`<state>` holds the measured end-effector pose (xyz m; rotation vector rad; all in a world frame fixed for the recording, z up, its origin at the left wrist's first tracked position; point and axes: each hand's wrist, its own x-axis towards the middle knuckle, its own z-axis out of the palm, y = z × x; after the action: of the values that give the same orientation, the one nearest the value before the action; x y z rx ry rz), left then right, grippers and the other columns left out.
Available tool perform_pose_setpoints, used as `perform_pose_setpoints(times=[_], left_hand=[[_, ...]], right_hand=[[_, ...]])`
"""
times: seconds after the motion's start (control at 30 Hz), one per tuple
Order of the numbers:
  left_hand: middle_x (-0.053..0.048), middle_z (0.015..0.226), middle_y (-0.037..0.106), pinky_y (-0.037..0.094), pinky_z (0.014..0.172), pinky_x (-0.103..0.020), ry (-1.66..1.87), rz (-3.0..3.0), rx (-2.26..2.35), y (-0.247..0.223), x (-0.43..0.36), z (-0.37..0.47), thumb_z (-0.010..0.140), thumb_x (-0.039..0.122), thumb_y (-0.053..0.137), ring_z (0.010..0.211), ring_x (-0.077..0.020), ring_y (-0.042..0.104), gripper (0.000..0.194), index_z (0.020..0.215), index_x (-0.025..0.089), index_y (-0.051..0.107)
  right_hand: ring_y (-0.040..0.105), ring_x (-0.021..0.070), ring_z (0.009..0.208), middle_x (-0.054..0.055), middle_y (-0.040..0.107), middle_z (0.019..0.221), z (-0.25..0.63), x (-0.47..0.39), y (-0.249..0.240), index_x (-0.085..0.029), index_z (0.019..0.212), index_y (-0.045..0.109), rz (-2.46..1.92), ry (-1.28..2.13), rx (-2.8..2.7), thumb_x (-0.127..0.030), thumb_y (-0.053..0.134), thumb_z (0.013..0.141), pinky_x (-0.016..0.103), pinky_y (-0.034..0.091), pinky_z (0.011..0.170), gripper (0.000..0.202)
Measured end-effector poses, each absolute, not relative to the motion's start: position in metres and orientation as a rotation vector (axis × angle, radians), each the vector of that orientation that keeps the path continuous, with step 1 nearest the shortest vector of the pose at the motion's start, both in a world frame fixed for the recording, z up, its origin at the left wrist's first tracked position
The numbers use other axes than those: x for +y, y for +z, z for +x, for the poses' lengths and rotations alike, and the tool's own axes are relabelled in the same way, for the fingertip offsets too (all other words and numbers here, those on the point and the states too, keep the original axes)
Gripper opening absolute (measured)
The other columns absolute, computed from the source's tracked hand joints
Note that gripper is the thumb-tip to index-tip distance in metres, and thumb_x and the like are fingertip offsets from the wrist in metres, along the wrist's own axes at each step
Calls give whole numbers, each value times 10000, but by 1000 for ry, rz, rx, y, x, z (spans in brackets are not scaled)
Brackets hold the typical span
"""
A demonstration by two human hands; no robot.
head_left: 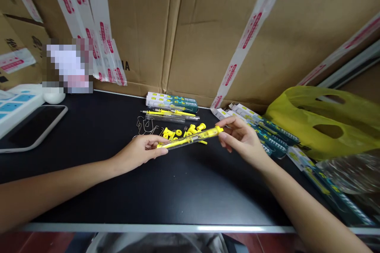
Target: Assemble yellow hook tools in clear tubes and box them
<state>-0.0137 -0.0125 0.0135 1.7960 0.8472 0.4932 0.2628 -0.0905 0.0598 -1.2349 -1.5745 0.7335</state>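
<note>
A clear tube with yellow parts inside (191, 138) is held slightly tilted above the black table, its right end higher. My left hand (142, 150) pinches its left end. At the yellow right end, the thumb and fingers of my right hand (239, 138) are closed on it. Just behind the tube lie loose yellow plastic pieces (169, 132), partly hidden by it. Bent metal wires (145, 125) are to their left. Further back, clear tubes (166, 118) and yellow rods (175, 112) lie before a green and white box (172, 101).
Several green and white boxes (274, 142) lie at the right, beside a yellow plastic bag (323, 122). A phone (34, 126) and a white power strip (22, 102) are at the left. Taped cardboard (202, 39) stands behind the black table (178, 193).
</note>
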Motion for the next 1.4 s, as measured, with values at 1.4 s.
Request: perform_pose_setpoints(times=[1.4], left_hand=[[74,550,409,256,396,-169,589,1698,780,10,-6,-12,819,400,559,425,-41,345,357,1052,133,600]], right_hand=[[490,77,485,-3,546,721,274,-88,60,-200,937,563,-1197,723,-1528,-402,597,827,175,383,353,233]])
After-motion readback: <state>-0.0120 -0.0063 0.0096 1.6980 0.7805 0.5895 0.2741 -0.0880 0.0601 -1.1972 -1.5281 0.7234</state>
